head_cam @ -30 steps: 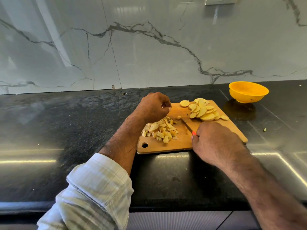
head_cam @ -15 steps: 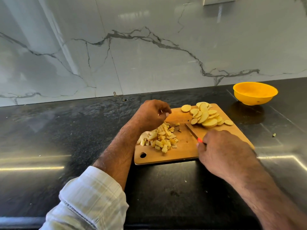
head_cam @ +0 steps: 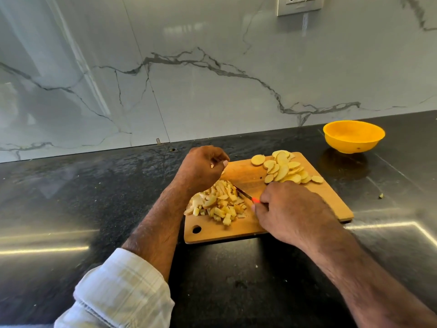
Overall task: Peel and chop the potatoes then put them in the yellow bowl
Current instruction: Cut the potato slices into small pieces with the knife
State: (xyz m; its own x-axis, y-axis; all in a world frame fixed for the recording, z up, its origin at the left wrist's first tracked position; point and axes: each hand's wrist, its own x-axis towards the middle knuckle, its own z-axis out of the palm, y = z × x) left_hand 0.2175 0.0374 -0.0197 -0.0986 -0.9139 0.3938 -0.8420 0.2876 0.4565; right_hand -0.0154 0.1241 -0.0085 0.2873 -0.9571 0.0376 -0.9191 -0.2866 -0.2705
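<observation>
Chopping potatoes, yellow bowl (head_cam: 354, 136) empty.
Our right hand (head_cam: 287, 209) grips knife (head_cam: 244, 193) beside diced pile (head_cam: 221, 204); left hand (head_cam: 201, 166) fingers curled, contents unclear; slices (head_cam: 286, 170) wait.

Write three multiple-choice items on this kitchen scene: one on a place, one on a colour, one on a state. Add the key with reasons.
1. Where do the round potato slices lie?
A. In the bowl
B. On the far right part of the cutting board
C. On the bare counter

2. What colour is the bowl?
A. Yellow
B. White
C. Green

3. What is the right hand doing?
A. Resting flat and open
B. Lifting the bowl
C. Gripping the knife

Key: 1 B, the slices sit heaped near the board's far right corner. 2 A, its rim and wall show yellow. 3 C, the fingers curl round the red handle, blade pointing at the diced potato pile.
</observation>
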